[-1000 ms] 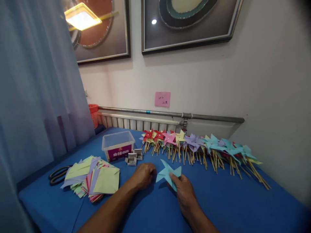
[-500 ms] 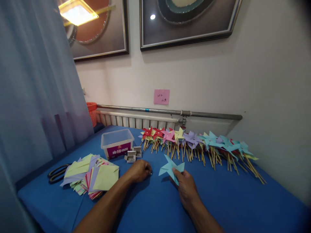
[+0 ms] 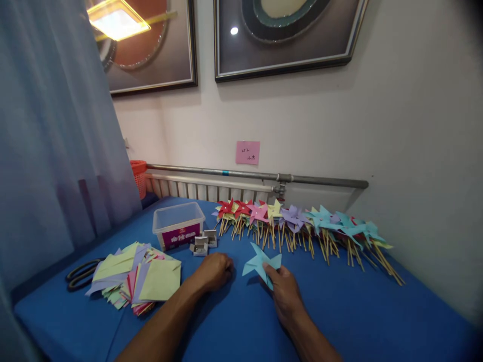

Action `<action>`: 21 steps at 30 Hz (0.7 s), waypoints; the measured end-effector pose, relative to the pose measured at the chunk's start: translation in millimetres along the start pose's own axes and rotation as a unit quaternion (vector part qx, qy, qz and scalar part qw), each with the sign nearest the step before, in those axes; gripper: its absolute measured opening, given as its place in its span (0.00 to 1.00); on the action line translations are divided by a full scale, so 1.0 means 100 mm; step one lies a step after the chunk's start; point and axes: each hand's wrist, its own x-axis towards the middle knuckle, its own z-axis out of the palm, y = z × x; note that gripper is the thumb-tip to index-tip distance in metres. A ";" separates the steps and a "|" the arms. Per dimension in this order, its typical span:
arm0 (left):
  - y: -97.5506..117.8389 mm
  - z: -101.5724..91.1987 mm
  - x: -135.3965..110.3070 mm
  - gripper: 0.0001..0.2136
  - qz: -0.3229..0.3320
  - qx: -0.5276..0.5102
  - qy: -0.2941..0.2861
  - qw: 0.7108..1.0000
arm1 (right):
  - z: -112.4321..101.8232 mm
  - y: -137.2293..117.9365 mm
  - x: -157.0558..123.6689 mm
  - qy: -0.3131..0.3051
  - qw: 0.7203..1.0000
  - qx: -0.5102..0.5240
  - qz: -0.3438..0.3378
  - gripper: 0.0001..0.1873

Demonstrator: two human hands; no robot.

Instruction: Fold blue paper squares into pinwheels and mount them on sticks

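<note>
The left hand (image 3: pixel 216 271) is over the blue table (image 3: pixel 358 322) with its fingers curled in. Its fingertips are hidden, so I cannot tell if it pinches anything. The arm comes up from the bottom left. The right hand (image 3: pixel 286 294) grips a light blue paper pinwheel (image 3: pixel 257 262), with the thumb on top near the middle. The pinwheel is between the two hands, and a small gap parts it from the left hand.

A wide strip of blue shows between the right hand and the long row of pinwheels (image 3: pixel 295 217) by the wall. More blue reaches right, to the table's slanting edge. The left side is tighter: two little open boxes (image 3: pixel 199 246) and a plastic tub (image 3: pixel 179 237) are just past the left hand, and a paper pile (image 3: pixel 160 281) lies beside that arm.
</note>
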 end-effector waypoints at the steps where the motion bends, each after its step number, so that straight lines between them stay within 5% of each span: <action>1: -0.01 0.00 -0.01 0.10 0.002 0.012 0.000 1.000 | 0.00 0.00 0.00 -0.002 1.000 0.006 0.002 0.19; 4: -0.03 -0.02 -0.01 0.08 -0.007 0.019 0.014 1.000 | 0.00 -0.01 0.01 -0.004 1.000 0.008 0.001 0.18; 7: -0.02 -0.05 0.01 0.06 -0.030 -0.084 0.060 0.994 | 0.00 -0.01 0.01 0.004 1.000 0.005 -0.002 0.18; 13: 0.13 -0.03 0.10 0.04 -0.065 -0.437 0.109 0.890 | 0.03 -0.03 -0.04 -0.034 0.999 0.010 -0.007 0.17; 17: 0.31 0.04 0.07 0.03 -0.088 -0.508 0.126 0.847 | 0.05 -0.01 -0.06 -0.034 0.999 0.005 -0.027 0.17; 21: 0.47 0.12 0.04 0.04 -0.076 -0.517 0.143 0.840 | 0.07 0.05 -0.06 -0.041 0.997 -0.035 -0.061 0.21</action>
